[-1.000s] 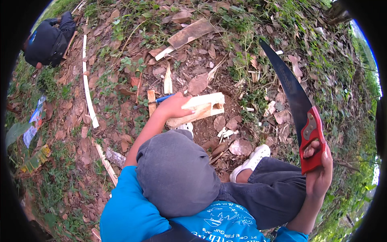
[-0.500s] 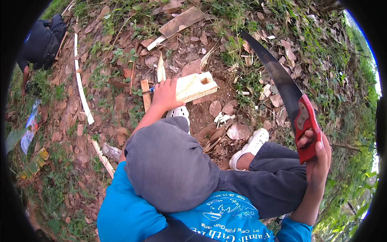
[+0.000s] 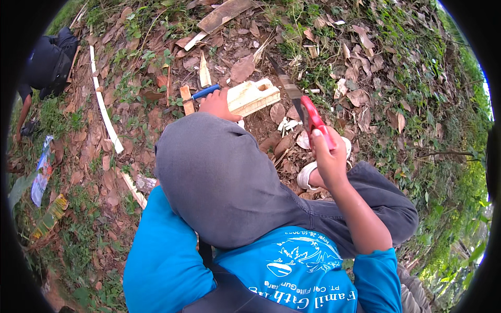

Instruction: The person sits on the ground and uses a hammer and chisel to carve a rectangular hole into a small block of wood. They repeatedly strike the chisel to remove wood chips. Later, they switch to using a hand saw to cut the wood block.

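Observation:
A pruning saw with a red handle and a dark curved blade is in my right hand, fingers wrapped round the grip. Its blade points away and to the left, past the right end of a pale wooden block. That block lies on the ground with a squarish hole near its right end. My left hand grips the block's left end; my knee hides part of the wrist. Just beyond those fingers lies a tool with a blue handle, its thin shaft crossing a small wooden strip.
Dry leaves, weeds and wood chips cover the ground. A flat board and a pointed offcut lie beyond the block. Leftward are a long pale strip, a plastic wrapper and a bending person in dark clothes.
My right hand has swung the saw leftward from the far right, bringing it near the block. My left hand stays at the block's left end, and more of the blue handle shows.

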Demonstrator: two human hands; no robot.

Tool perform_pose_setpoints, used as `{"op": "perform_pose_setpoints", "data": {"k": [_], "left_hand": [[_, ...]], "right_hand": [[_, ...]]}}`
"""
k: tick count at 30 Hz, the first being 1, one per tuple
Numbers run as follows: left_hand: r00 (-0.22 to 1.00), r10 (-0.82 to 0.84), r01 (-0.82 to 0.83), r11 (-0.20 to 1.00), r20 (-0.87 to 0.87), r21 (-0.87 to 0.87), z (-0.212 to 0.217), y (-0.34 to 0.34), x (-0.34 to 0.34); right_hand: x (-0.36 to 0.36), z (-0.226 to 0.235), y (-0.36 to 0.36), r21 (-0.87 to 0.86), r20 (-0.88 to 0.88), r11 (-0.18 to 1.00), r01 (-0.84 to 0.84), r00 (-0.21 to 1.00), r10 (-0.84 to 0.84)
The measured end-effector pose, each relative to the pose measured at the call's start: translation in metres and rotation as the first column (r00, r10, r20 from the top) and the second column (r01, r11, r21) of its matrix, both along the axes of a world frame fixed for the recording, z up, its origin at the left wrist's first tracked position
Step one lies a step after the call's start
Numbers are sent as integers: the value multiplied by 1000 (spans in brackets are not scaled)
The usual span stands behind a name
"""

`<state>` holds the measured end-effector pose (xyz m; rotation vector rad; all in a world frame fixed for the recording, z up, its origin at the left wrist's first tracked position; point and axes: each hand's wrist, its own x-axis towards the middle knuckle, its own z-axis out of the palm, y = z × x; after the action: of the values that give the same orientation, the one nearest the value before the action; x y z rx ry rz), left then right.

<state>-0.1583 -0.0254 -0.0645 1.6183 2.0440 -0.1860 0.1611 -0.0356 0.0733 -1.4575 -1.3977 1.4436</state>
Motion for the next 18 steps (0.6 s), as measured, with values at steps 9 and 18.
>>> {"op": "perform_pose_setpoints", "data": {"k": [9, 18], "left_hand": [[994, -29, 21, 997, 109, 75, -20, 4, -31], [996, -43, 3, 887, 76, 461, -28, -13, -16]], "right_hand": [[-52, -33, -26, 59, 63, 996, -62, 996, 58], [-65, -28, -16, 59, 171, 982, -179, 971, 167]]}}
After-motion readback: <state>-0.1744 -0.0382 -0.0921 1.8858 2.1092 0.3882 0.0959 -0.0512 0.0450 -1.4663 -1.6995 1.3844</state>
